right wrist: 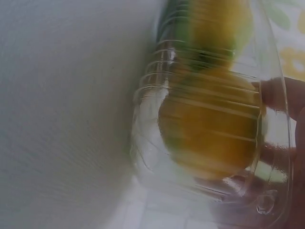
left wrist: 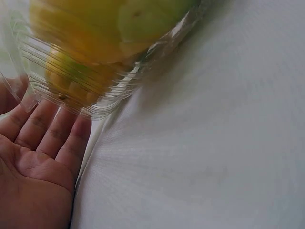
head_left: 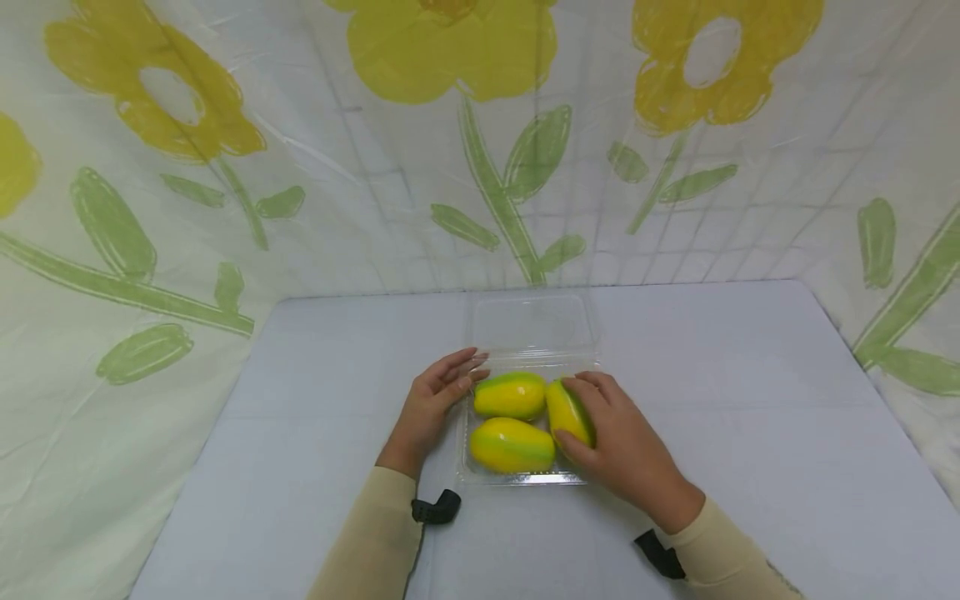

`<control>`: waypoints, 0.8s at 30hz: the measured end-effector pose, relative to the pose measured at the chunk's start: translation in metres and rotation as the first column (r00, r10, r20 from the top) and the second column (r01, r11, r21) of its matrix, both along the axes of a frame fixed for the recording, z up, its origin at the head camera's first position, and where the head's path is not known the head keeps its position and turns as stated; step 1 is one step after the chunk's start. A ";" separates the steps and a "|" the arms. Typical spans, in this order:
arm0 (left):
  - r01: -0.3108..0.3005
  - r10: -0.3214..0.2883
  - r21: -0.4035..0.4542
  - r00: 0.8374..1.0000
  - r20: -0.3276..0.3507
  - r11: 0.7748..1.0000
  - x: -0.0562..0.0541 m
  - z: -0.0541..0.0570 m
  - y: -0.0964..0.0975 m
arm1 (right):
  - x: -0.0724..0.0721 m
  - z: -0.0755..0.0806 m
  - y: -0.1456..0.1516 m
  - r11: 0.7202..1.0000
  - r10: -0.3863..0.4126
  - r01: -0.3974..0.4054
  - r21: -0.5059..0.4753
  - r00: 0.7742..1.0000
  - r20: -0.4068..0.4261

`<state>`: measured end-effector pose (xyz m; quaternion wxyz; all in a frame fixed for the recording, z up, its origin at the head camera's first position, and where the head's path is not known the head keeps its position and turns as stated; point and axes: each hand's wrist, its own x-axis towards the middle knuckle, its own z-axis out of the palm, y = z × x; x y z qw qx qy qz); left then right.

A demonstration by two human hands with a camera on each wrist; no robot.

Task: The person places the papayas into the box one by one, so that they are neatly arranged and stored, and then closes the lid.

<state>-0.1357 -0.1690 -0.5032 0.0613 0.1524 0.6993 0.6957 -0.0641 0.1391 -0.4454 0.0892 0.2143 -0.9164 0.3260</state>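
A clear plastic clamshell box (head_left: 517,481) lies on the table with its lid (head_left: 532,321) folded back. Inside it are three glossy yellow-green mangoes: one at the back left (head_left: 510,397), one at the front left (head_left: 512,447) and one upright along the right side (head_left: 567,414). My right hand (head_left: 626,446) reaches over the right wall and grips that right mango between thumb and fingers. Through the box's ribbed wall the right wrist view shows the mango (right wrist: 209,126) blurred. Along the left wall, my left hand (head_left: 433,407) has its fingers extended, fingertips right at the ribbed side (left wrist: 114,102).
A white cloth covers the table (head_left: 337,350). Behind it hangs a pale curtain (head_left: 315,167) printed with yellow flowers and green leaves. Dark wrist straps (head_left: 437,507) show at both sleeves.
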 end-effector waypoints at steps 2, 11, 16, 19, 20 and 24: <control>0.003 -0.003 0.002 1.000 -0.002 1.000 0.000 0.000 0.000 | 0.001 -0.001 -0.001 1.000 -0.012 0.012 0.027 1.000 -0.006; 0.000 0.000 0.000 1.000 0.000 1.000 0.000 0.000 -0.001 | 0.001 0.000 -0.003 0.997 -0.026 0.028 0.070 0.999 -0.026; 0.002 -0.002 -0.004 1.000 -0.003 1.000 0.001 0.001 0.000 | 0.002 0.003 -0.003 0.996 -0.038 0.041 0.075 0.998 -0.043; 0.001 -0.001 -0.006 1.000 -0.003 1.000 0.002 0.003 0.000 | 0.003 0.004 -0.003 0.994 -0.047 0.053 0.091 0.997 -0.067; 0.000 0.000 -0.007 1.000 -0.004 1.000 0.002 0.003 0.001 | 0.004 0.004 -0.003 0.994 -0.050 0.057 0.095 0.996 -0.078; -0.002 0.002 -0.007 1.000 -0.006 1.000 0.002 0.003 0.000 | 0.004 0.005 -0.002 0.994 -0.053 0.063 0.089 0.992 -0.113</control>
